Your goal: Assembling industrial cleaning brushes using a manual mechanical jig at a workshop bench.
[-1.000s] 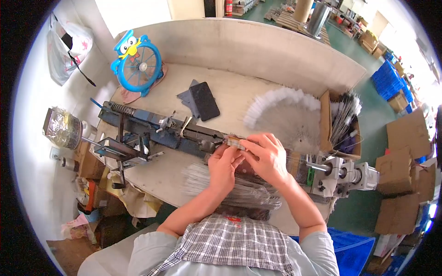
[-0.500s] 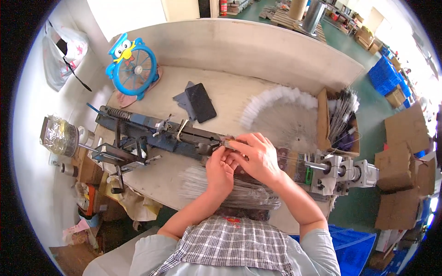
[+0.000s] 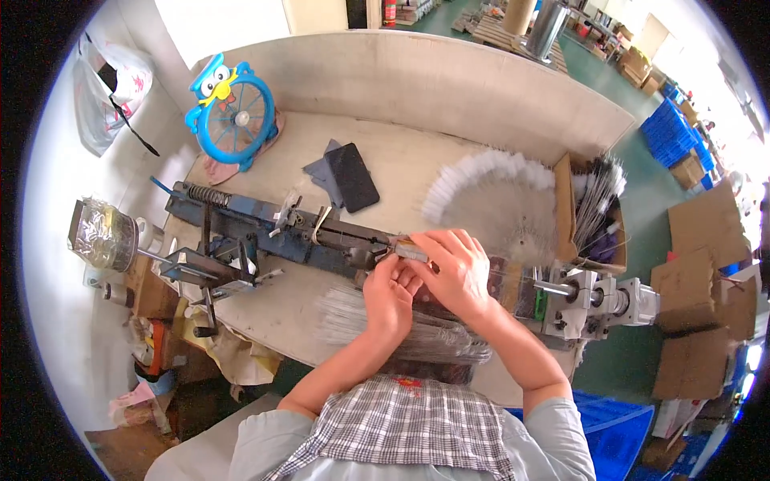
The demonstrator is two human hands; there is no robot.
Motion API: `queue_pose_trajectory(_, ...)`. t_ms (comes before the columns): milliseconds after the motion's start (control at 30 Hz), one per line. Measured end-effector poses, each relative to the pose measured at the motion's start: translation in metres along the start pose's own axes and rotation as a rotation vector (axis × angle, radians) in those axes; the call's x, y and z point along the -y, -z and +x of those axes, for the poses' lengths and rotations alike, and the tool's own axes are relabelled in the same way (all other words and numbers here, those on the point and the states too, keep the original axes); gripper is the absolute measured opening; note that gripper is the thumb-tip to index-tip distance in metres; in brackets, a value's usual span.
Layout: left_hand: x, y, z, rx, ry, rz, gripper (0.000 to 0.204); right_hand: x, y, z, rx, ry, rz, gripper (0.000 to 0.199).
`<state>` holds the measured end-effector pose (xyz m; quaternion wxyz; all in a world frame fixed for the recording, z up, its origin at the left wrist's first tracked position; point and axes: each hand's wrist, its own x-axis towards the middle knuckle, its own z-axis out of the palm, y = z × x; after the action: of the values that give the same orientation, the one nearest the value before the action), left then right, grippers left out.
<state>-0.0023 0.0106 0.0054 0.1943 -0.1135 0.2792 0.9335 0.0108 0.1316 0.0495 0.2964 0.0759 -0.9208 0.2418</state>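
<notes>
Both my hands meet over the middle of a long dark metal bench machine [image 3: 273, 228]. My right hand [image 3: 459, 268] is closed on a small pale bundle [image 3: 411, 251] with a yellowish edge, its kind unclear. Just beside it, my left hand [image 3: 389, 297] has its fingers curled at the machine's clamp end [image 3: 361, 258]; what they pinch is hidden. Below the hands lies a bundle of thin metal wires [image 3: 417, 337]. Behind them, wire brushes with white bristle tips [image 3: 461, 183] are spread in a fan on the table.
A cardboard box [image 3: 565, 212] of wire brushes stands to the right, near a shaft-and-bearing unit [image 3: 593, 305]. A dark phone-like slab [image 3: 353, 178] and a blue toy-like fan [image 3: 241, 120] lie farther back. A crank handle [image 3: 206, 321] juts out at left.
My right hand has shifted slightly right and turned, showing more of the pale bundle. The left hand has moved slightly right and down, still close to the clamp end.
</notes>
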Motion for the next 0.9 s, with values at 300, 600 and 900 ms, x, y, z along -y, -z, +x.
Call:
queue_pose_trajectory(300, 0.000, -0.009, -0.002, 0.012, -0.079, 0.122, 0.014, -0.005, 0.008, -0.010, -0.009, 0.056, -0.048, 0.023)
queue_pose_trajectory(600, 0.002, -0.008, 0.000, 0.030, -0.071, 0.119, 0.014, -0.010, 0.007, -0.009, -0.001, 0.064, -0.012, 0.026)
queue_pose_trajectory(900, -0.009, -0.008, -0.004, 0.016, 0.028, 0.084, 0.051, -0.002, 0.035, -0.007, 0.178, -0.050, -0.185, 0.022)
